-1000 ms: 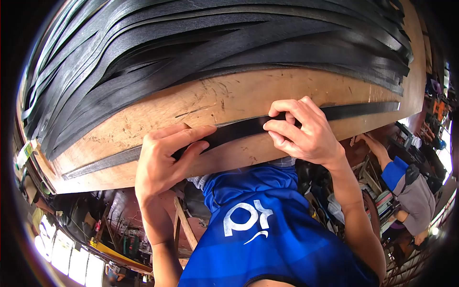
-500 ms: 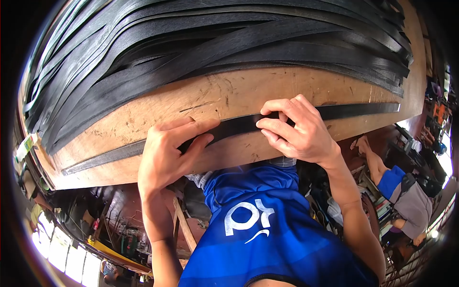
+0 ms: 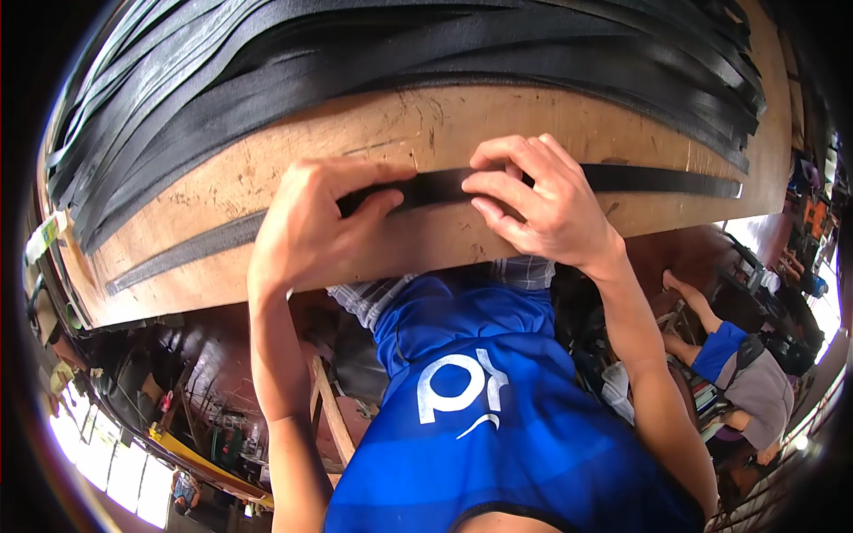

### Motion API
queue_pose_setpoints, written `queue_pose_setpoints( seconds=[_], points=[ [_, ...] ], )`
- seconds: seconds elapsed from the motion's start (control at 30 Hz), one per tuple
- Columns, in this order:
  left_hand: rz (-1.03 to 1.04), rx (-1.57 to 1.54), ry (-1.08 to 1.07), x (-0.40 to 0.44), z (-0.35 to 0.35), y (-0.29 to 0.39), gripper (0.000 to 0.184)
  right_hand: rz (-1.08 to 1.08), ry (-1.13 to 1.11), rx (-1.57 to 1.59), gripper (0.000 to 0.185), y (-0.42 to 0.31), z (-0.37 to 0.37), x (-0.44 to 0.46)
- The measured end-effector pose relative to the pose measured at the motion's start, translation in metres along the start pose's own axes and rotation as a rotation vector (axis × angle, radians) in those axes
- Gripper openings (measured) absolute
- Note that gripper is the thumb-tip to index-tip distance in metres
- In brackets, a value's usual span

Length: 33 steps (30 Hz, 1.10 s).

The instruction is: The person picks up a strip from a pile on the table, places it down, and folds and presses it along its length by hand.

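Observation:
A flat black strip [image 3: 442,187], which looks like leather or rubber, lies lengthwise along the near part of a wooden tabletop. My left hand [image 3: 330,213] is closed on it left of its middle, thumb at the near edge and fingers along the far edge. To the right, my right hand [image 3: 533,200] grips the same strip between thumb and curled fingers. A short stretch of strip shows between the two hands. Both ends rest on the wood, tapering at the left. My palms hide parts of it.
A thick heap of similar black strips [image 3: 426,58] covers the far side of the wooden tabletop [image 3: 498,115]. The table's near edge runs close to my body. Another person [image 3: 751,382] is low down at the right, amid clutter. A wooden bar [image 3: 333,413] shows below the table.
The view has tilted a little, so the table and both hands appear higher. My hands are slightly closer together on the strip, both keeping their grip.

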<state>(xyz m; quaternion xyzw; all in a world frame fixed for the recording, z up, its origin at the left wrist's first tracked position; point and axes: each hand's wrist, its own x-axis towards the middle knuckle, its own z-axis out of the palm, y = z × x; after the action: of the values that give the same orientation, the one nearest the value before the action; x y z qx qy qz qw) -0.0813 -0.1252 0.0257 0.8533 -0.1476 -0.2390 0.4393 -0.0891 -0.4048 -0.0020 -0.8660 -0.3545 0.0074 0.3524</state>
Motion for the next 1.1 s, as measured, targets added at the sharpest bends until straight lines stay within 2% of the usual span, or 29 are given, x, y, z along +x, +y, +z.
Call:
queue_pose_setpoints(
  seconds=[0.7,0.9,1.1],
  points=[
    [-0.055,-0.022,-0.03,0.002,0.001,0.002,0.028,-0.03,0.053,-0.011,0.027,-0.002,0.014,0.001],
    [0.052,0.033,-0.005,0.002,0.001,0.002,0.027,0.003,0.031,0.031,0.028,-0.003,0.013,-0.001],
    [-0.031,-0.011,-0.044,0.002,0.001,0.005,0.027,0.02,-0.005,0.042,0.039,-0.005,0.011,0.002]
  ],
)
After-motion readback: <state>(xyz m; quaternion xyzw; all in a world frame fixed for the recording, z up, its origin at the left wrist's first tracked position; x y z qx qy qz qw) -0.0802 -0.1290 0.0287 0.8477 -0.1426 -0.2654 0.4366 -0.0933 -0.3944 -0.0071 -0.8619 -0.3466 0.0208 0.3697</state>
